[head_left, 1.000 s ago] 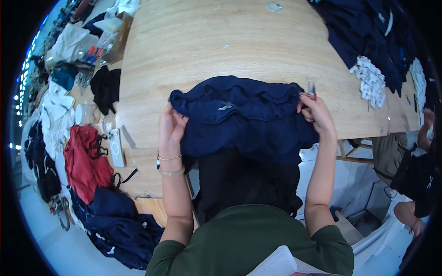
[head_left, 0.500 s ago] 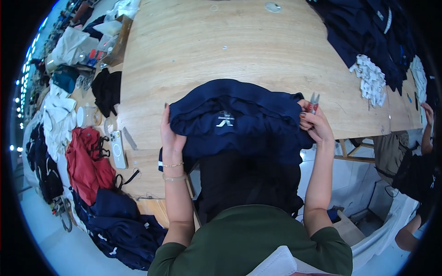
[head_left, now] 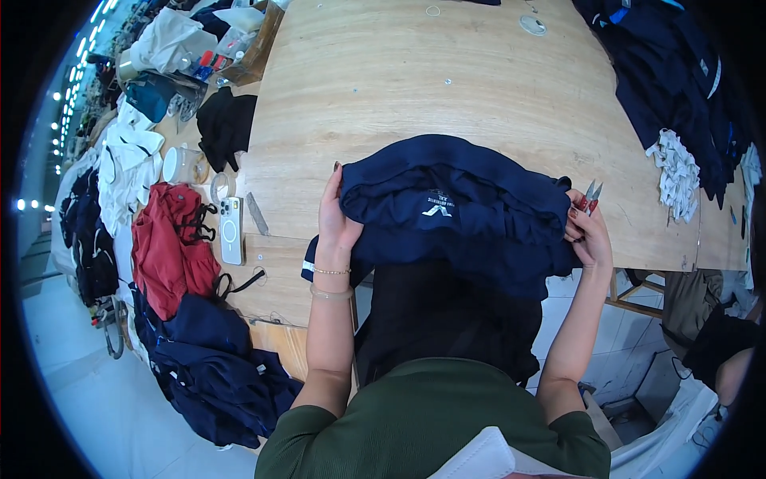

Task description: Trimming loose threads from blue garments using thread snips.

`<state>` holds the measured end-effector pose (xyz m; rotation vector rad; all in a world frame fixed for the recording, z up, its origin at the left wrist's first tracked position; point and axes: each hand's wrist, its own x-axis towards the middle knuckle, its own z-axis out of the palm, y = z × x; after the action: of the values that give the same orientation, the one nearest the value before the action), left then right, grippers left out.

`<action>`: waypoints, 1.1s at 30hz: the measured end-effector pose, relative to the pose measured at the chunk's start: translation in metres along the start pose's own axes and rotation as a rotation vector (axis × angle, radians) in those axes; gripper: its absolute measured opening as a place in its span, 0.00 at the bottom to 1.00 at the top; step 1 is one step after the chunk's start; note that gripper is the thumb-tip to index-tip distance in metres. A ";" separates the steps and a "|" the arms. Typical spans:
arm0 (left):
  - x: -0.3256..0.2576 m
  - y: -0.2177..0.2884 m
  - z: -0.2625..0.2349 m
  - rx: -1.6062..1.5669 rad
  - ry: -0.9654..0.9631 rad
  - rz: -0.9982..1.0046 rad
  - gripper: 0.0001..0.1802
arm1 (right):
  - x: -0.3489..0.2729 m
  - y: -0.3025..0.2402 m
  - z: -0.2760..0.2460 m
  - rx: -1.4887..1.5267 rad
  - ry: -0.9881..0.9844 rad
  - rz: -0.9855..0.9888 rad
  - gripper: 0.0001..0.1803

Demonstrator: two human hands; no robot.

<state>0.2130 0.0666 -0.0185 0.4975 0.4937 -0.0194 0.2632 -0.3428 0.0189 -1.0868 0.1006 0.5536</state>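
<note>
A navy blue garment [head_left: 471, 247] is stretched between my two hands at the table's near edge. Its wide, gathered opening faces up, and a white printed mark shows on the inside. At the opening's left end, my left hand [head_left: 340, 222] grips the fabric, with the thumb outside and the other fingers hidden in it. The opposite end is held by my right hand [head_left: 590, 233], fingers curled at the edge. Small red-handled thread snips [head_left: 590, 199] also sit in that hand, their blades pointing up and away from the cloth.
On the wooden table [head_left: 359, 88] lie a phone [head_left: 231, 231], a grey blade-like strip [head_left: 257, 214] and black cloth [head_left: 226, 124]. Red cloth [head_left: 171, 247] and navy garments [head_left: 215, 375] are heaped at left. White scraps [head_left: 676, 176] and a navy pile [head_left: 670, 88] lie at right. A person's bare limb [head_left: 734, 375] shows at far right.
The view has shifted, so the table and its surroundings appear farther right. Both hands keep their hold on the garment, and the snips stay in my right hand.
</note>
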 end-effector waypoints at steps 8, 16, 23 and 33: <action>0.002 -0.001 -0.001 -0.026 -0.041 -0.002 0.15 | 0.002 0.000 -0.001 -0.033 0.028 0.005 0.11; -0.045 0.011 0.033 0.198 0.019 0.222 0.12 | -0.019 -0.003 -0.014 0.176 0.377 -0.288 0.14; 0.001 -0.009 0.019 0.484 0.184 0.308 0.10 | 0.030 -0.006 -0.015 -0.400 0.483 -0.022 0.09; -0.005 -0.004 0.024 0.477 0.104 0.228 0.08 | 0.025 -0.010 -0.008 -0.318 0.416 0.050 0.09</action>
<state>0.2193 0.0513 0.0003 1.0241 0.5328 0.1103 0.2905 -0.3435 0.0149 -1.5037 0.4147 0.3881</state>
